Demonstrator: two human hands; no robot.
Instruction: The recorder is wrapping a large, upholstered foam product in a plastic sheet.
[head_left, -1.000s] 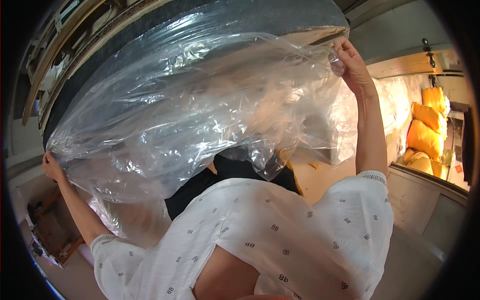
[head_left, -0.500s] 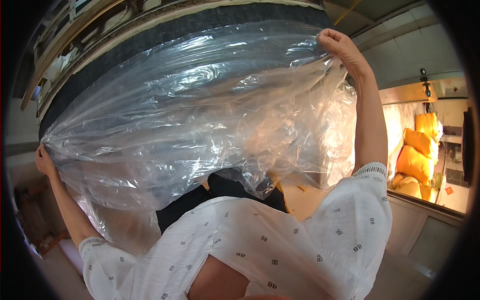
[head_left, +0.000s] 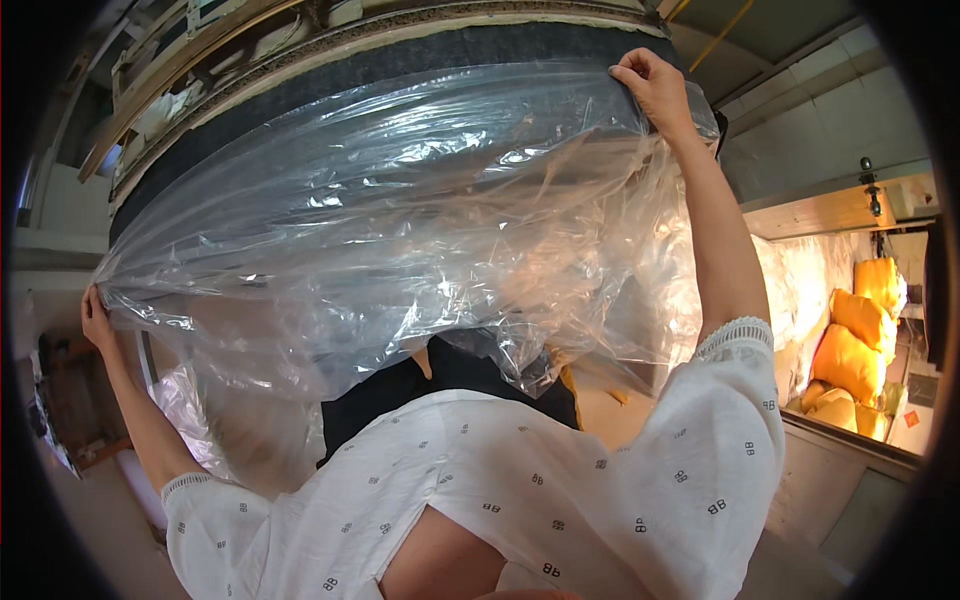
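A large sheet of clear plastic film (head_left: 380, 230) stretches between my two hands, wrinkled and shiny, sagging in folds toward my body. At the far left my left hand (head_left: 97, 318) pinches its gathered edge. My right hand (head_left: 655, 95), higher up at the right, grips the sheet's far edge between thumb and fingers. Beneath the far part of the film lies a dark, fabric-like surface (head_left: 450, 48), which shows as a band beyond the film's edge. The lower folds hang in front of my black trousers.
Beyond the dark surface runs a machine-like frame with a wooden bar (head_left: 190, 75). On the right, a lit opening shows several stacked yellow-orange bundles (head_left: 855, 345) beside a wooden beam with a metal bolt (head_left: 870, 185). Brownish clutter (head_left: 95, 400) stands at the lower left.
My right hand has shifted slightly left, carrying the film's edge along. My left hand has moved a little right and down. The whole view has shifted slightly.
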